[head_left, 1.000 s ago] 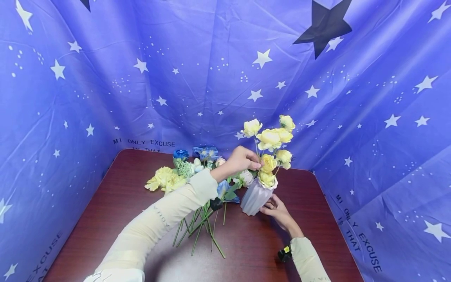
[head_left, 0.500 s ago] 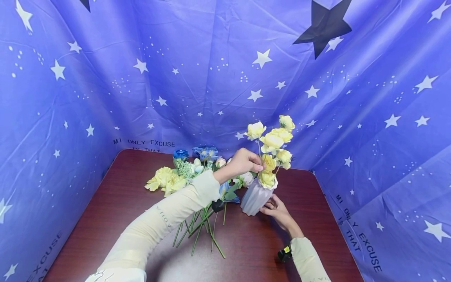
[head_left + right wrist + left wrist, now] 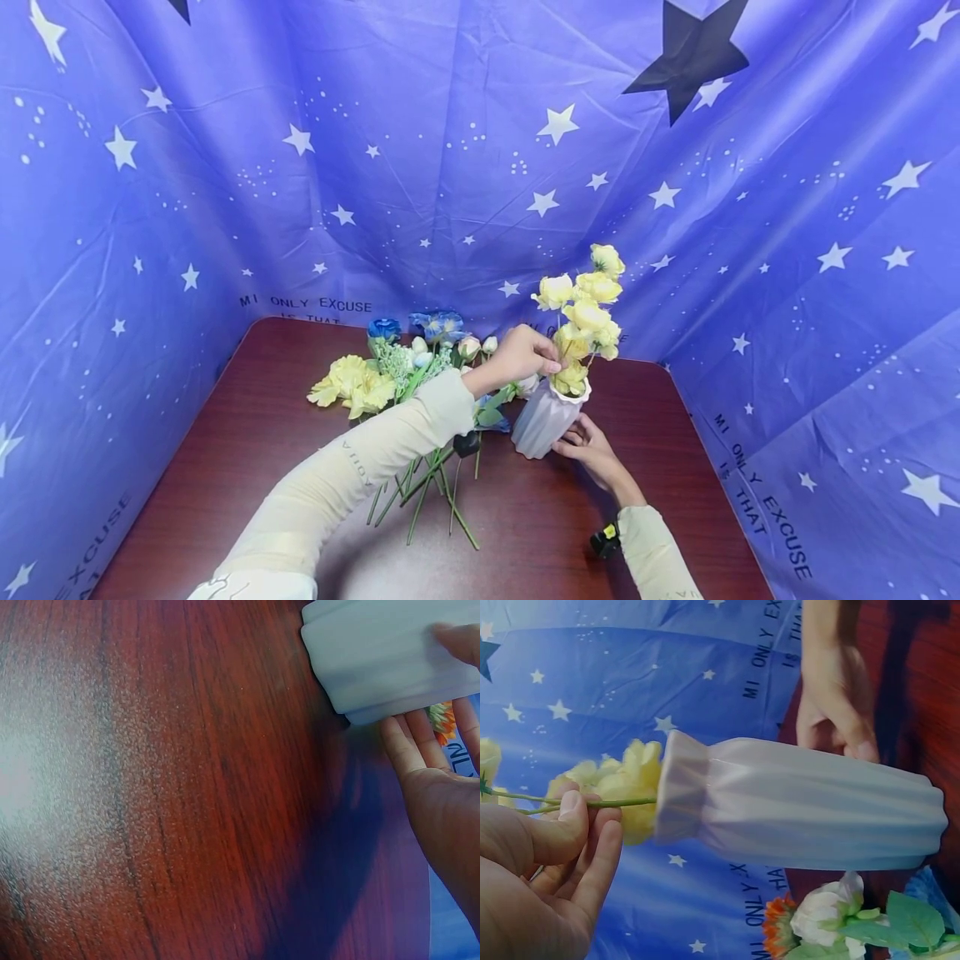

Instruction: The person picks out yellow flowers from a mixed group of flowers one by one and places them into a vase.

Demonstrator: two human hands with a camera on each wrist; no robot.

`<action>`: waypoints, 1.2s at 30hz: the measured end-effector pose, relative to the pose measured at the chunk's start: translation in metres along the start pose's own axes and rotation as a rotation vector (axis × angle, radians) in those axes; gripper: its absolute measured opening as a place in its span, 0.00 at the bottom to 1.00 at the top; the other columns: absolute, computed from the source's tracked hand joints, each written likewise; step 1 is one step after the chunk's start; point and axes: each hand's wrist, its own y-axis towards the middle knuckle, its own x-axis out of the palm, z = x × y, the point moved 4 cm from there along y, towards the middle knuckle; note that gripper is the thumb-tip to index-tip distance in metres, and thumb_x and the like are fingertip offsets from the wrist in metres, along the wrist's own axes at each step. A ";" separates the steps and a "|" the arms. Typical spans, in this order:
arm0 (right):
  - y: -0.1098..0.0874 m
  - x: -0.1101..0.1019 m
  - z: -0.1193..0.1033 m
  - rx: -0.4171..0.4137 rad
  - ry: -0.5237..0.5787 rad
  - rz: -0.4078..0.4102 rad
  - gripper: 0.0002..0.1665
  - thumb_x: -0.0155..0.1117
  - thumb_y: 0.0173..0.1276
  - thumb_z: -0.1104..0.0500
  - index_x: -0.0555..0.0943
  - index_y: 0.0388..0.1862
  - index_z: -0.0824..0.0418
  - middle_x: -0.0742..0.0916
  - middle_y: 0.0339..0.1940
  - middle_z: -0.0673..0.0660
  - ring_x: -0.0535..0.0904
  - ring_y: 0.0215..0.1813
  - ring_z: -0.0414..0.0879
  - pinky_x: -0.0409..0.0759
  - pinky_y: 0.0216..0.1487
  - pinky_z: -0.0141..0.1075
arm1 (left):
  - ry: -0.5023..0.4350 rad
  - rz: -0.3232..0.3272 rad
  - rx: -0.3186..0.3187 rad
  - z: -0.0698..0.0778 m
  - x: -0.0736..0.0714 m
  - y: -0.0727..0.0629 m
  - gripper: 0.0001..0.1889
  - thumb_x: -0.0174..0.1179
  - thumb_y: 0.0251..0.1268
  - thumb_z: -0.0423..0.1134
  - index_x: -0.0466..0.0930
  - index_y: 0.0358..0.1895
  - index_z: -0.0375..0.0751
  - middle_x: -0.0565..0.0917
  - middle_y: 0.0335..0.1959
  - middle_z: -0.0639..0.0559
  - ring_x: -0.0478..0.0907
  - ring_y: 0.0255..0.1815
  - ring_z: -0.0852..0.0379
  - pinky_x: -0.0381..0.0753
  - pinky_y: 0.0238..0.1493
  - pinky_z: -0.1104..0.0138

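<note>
My left hand (image 3: 521,358) pinches the green stem (image 3: 622,802) of a yellow artificial flower (image 3: 587,317) just above the vase mouth. In the left wrist view the stem's lower end passes into the rim of the pale fluted vase (image 3: 817,802). Other yellow blooms (image 3: 634,784) stand in the vase, bunched close together. Low on the vase's right side, my right hand (image 3: 596,458) steadies it, thumb on the near side and fingers reaching behind. The right wrist view shows the thumb (image 3: 461,641) on the vase wall, fingers beneath.
Left of the vase lies a heap of artificial flowers: yellow ones (image 3: 352,385), a dark blue one (image 3: 385,328), light blue ones (image 3: 438,325) and pale buds, stems toward me. In the left wrist view an orange flower (image 3: 778,924) lies beside the vase. A starry curtain (image 3: 450,167) surrounds the table (image 3: 525,533).
My left hand has shifted slightly right and down, and the yellow flower's blooms have come lower and nearer the others in the vase. The right hand and vase have stayed put.
</note>
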 end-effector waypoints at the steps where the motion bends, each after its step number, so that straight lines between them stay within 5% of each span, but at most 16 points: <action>1: 0.000 0.000 0.000 -0.003 -0.002 0.001 0.33 0.63 0.63 0.78 0.73 0.59 0.49 0.86 0.52 0.45 0.84 0.55 0.37 0.87 0.53 0.31 | 0.007 -0.001 -0.004 -0.001 0.001 0.000 0.03 0.72 0.61 0.32 0.91 0.35 0.34 0.92 0.33 0.44 0.79 0.28 0.66 0.78 0.34 0.80; 7: 0.001 0.000 0.000 0.020 -0.008 0.019 0.33 0.65 0.62 0.78 0.72 0.60 0.50 0.86 0.52 0.45 0.84 0.55 0.37 0.87 0.53 0.31 | 0.013 -0.014 0.003 -0.005 0.004 -0.004 0.04 0.71 0.62 0.32 0.92 0.37 0.36 0.92 0.35 0.45 0.83 0.33 0.62 0.79 0.34 0.79; 15: 0.001 0.000 -0.001 0.028 -0.024 0.021 0.33 0.65 0.63 0.76 0.71 0.61 0.51 0.86 0.53 0.45 0.84 0.56 0.37 0.86 0.54 0.31 | -0.011 -0.046 0.039 -0.009 0.009 -0.006 0.06 0.68 0.67 0.36 0.91 0.37 0.37 0.91 0.33 0.45 0.76 0.27 0.68 0.75 0.29 0.79; 19: 0.001 0.000 -0.001 0.022 -0.019 0.021 0.33 0.65 0.63 0.77 0.71 0.60 0.51 0.86 0.53 0.45 0.84 0.56 0.37 0.86 0.54 0.30 | -0.057 -0.049 0.062 -0.010 0.010 -0.005 0.07 0.66 0.69 0.37 0.89 0.36 0.36 0.90 0.33 0.43 0.81 0.28 0.61 0.77 0.30 0.79; 25: 0.000 0.001 -0.002 0.013 -0.013 0.018 0.32 0.64 0.64 0.77 0.72 0.60 0.50 0.85 0.53 0.45 0.84 0.55 0.37 0.86 0.53 0.30 | -0.131 -0.020 0.040 -0.011 0.010 -0.005 0.05 0.67 0.68 0.34 0.88 0.41 0.36 0.91 0.38 0.43 0.88 0.35 0.53 0.84 0.35 0.76; 36: 0.000 0.000 0.001 0.040 -0.015 0.038 0.33 0.65 0.63 0.77 0.71 0.61 0.50 0.85 0.53 0.45 0.84 0.56 0.37 0.87 0.54 0.31 | -0.123 0.106 0.026 -0.008 0.006 -0.005 0.07 0.71 0.61 0.31 0.89 0.41 0.35 0.91 0.38 0.43 0.86 0.34 0.60 0.84 0.38 0.77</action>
